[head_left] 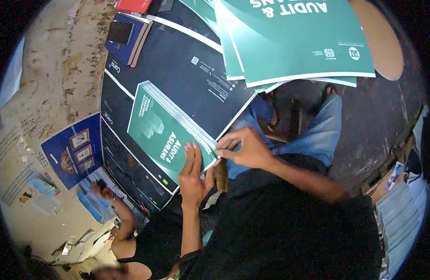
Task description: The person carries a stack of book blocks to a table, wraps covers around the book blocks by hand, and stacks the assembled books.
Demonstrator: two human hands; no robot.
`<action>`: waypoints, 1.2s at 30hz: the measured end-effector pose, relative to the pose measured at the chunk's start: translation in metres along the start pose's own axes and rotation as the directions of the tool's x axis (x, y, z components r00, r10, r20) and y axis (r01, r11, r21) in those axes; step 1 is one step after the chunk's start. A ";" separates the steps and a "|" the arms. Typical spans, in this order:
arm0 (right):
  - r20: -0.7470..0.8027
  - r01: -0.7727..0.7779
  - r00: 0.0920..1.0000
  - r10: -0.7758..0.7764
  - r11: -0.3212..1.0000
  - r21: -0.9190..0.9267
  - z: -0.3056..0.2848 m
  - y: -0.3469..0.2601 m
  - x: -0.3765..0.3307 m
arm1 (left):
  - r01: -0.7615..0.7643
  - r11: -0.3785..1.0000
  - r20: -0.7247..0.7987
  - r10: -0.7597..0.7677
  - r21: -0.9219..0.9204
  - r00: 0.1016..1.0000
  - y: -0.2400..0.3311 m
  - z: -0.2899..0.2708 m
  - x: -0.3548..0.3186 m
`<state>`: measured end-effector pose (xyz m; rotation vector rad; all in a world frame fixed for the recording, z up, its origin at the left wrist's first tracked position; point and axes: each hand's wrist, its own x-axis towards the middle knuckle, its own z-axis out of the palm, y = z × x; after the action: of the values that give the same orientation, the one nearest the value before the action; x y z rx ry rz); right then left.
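A short stack of green booklets (154, 123) with white edges lies at a slant on a black printed surface. My left hand (192, 175) grips its near right corner, the fingers lying on the top cover and the thumb down at the edge. At that same corner my right hand (246, 147) has its thumb and fingers pinched together on the booklets' edges. Which layers the pinch holds is hidden by the fingers. A larger pile of green printed covers (299, 51) sits at the upper right, past my right hand, its sheets fanned unevenly.
The black printed surface (177, 60) has white stripes. On blue notebooks (135, 49) at the far left rests a dark phone (120, 32), near a red item (133, 5). A co-worker (145, 247) in black reaches toward blue-and-white papers (91, 200). A tan rounded board (380, 44) is at right.
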<state>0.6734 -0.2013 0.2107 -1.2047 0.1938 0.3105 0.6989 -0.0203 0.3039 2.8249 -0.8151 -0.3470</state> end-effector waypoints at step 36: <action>0.146 0.492 0.714 -0.685 0.341 -0.801 0.072 -0.034 -0.004 | -0.043 0.969 -0.167 0.002 -0.243 0.986 -0.072 0.057 -0.032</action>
<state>0.6802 -0.1457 0.2669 -2.1419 -0.2659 -0.4849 0.6925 0.0508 0.2380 2.5710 -0.7149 -0.1914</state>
